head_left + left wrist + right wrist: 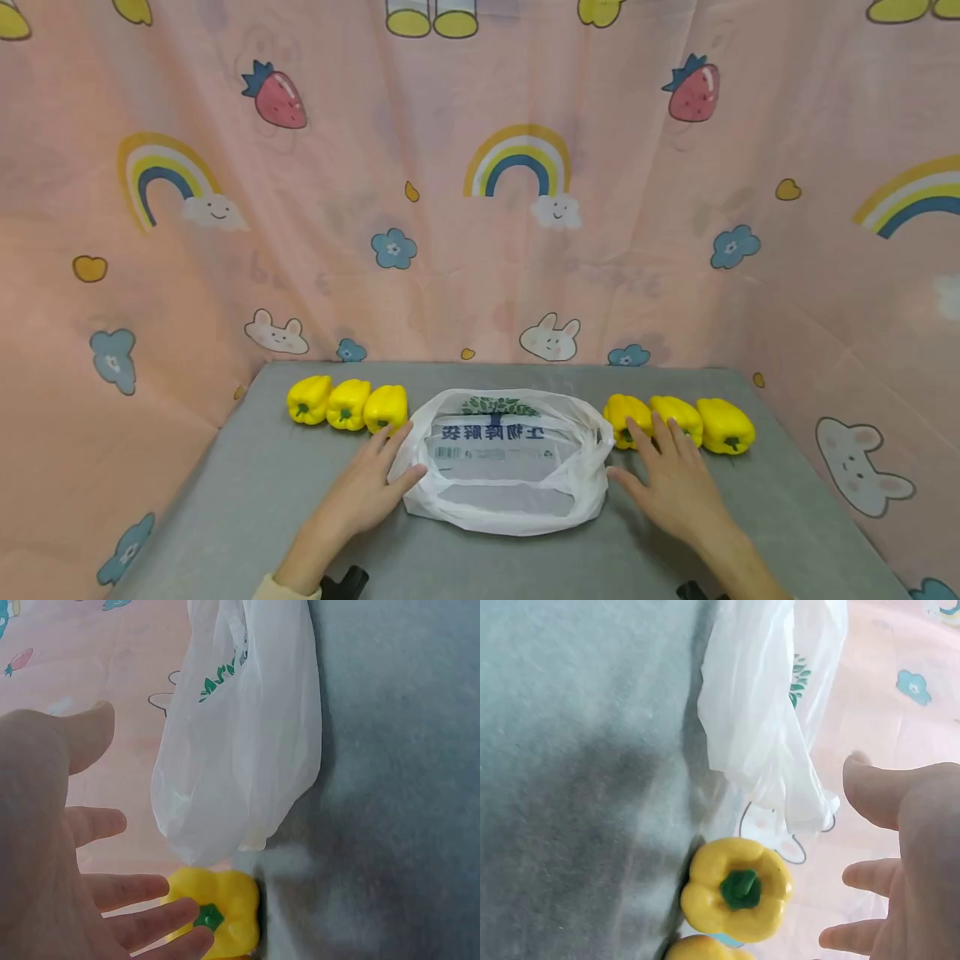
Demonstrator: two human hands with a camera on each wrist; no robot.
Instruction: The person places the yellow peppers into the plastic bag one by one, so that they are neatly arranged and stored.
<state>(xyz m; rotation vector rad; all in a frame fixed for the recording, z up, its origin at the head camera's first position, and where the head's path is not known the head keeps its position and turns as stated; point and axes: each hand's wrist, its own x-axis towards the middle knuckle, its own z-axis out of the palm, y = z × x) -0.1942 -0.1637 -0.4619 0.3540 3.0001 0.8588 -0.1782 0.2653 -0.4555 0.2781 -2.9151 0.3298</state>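
Note:
A white plastic bag [517, 521] with a green tree print and dark lettering stands on the grey table, its mouth spread wide. My left hand [371, 483] is at the bag's left side, fingers extended and holding nothing. On the other side my right hand [675, 487] hovers with spread fingers, also holding nothing, its thumb near the bag's right edge. Beyond the left fingertips sits a yellow bell pepper [236, 907] with a green stem. Another yellow bell pepper [769, 919] lies just right of the bag, below it in the right wrist view.
Three yellow peppers stand in a row at the back left, the outermost pepper [309, 400] near the table corner. Three more line the right, ending with a pepper [725, 425]. A pink patterned curtain [480, 283] encloses the grey table [247, 500] at the back and sides.

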